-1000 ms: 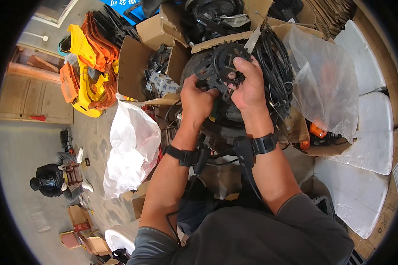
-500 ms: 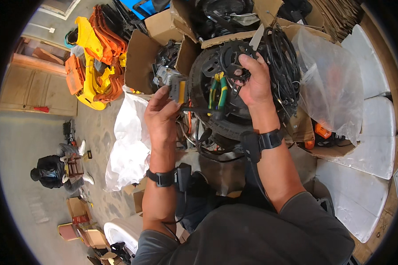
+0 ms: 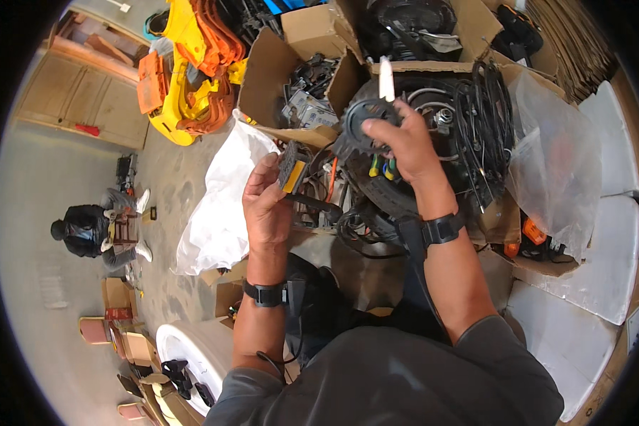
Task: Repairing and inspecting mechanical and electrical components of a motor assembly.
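My left hand (image 3: 266,199) is closed on a black crank arm with a pedal (image 3: 293,168) bearing a yellow reflector. My right hand (image 3: 410,145) grips a black toothed chainring (image 3: 357,121), thumb on its face. Behind the chainring, a white blade-like piece (image 3: 385,77) points upward; whether my fingers hold it is unclear. Below are green-and-yellow handled pliers (image 3: 375,167), partly hidden, on a black tire with a wheel (image 3: 385,195). Right of that hangs a coil of black cables (image 3: 486,128).
Cardboard boxes of parts (image 3: 266,64) line the back. Orange and yellow panels (image 3: 184,99) are stacked left of them, above a white plastic sheet (image 3: 209,206). A person in dark clothes (image 3: 85,231) sits at the left. Pale padded slabs (image 3: 568,326) and a clear bag (image 3: 547,170) lie right.
My left hand left the chainring and now holds the crank with pedal, apart to the left. The chainring has moved slightly down and left. The view has shifted.
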`<action>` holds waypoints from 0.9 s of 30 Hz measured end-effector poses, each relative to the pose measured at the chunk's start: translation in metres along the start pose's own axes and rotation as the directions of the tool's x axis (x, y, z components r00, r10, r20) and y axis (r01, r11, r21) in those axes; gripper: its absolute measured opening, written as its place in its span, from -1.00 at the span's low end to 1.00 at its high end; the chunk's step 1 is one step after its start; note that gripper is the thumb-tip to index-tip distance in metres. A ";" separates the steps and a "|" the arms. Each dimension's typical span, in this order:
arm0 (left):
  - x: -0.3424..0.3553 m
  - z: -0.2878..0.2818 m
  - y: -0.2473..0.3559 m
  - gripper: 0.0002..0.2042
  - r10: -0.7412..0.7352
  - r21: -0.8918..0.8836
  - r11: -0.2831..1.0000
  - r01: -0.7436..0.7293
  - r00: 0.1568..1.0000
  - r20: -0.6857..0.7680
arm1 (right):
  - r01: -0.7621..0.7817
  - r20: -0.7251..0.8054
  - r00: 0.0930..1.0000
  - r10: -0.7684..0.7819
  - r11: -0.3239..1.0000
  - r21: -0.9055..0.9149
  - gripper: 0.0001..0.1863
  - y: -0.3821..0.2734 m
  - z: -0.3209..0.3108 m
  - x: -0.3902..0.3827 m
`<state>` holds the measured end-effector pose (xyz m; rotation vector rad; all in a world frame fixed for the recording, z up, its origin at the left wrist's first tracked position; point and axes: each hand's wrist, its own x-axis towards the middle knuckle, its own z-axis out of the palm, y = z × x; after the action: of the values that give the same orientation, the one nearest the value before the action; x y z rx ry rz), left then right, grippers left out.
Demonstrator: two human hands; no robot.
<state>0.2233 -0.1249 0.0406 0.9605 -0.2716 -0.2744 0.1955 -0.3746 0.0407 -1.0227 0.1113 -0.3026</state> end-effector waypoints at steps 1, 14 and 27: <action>-0.001 0.000 0.001 -0.49 0.007 0.002 1.000 -0.007 1.000 -0.006 | -0.058 0.049 0.997 0.063 0.993 -0.103 -0.68 -0.003 0.005 -0.004; -0.008 0.019 0.001 -0.50 0.057 0.340 0.940 -0.031 0.996 -0.067 | -0.171 0.184 0.968 0.171 0.985 -0.015 -0.69 0.025 0.029 -0.012; -0.018 0.020 0.003 -0.43 0.083 0.602 0.799 -0.006 0.992 -0.099 | -0.157 0.173 0.973 0.153 0.988 0.008 -0.70 0.032 0.029 -0.012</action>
<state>0.1996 -0.1326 0.0517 1.5985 -0.2748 -0.0784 0.1973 -0.3319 0.0273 -1.0081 0.0311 -0.0725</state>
